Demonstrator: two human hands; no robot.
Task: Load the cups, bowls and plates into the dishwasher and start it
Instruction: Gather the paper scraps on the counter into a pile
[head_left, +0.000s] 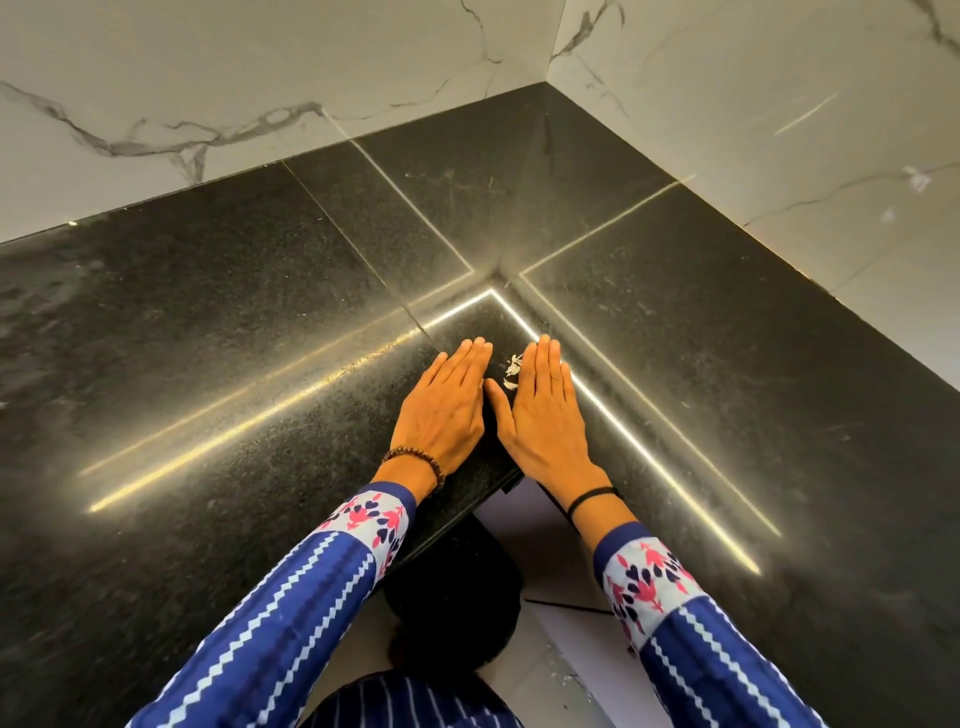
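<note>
I cannot see any cups, bowls or plates here, and I cannot see the dishwasher. Nothing in view shows any part of the job done, so I think it has not begun. It all looks left to do: find the dishes, put them in, shut the door and press start. I cannot say how the dishes look or where they are, because none are in view.

My left grip (447, 410) lies flat on the black bench (208, 338). Its fingers are straight and close together, and it holds nothing. My right grip (545, 410) lies flat just beside it in the same way, and it holds nothing too. My two thumbs nearly meet.

Between my fingers sits a small heap of white bits (511, 371). I cannot tell what they are.

I have a brown bead band (415, 460) on my left wrist and a thin black band (592, 499) on my right. My sleeves (291, 613) are blue with white zigzag lines.

The bench is dark and shiny. It bends round a corner, and bright lines of light run across it. Behind it stands a white wall (260, 78) with grey veins. Under the bench edge I see some pale floor (519, 530).
</note>
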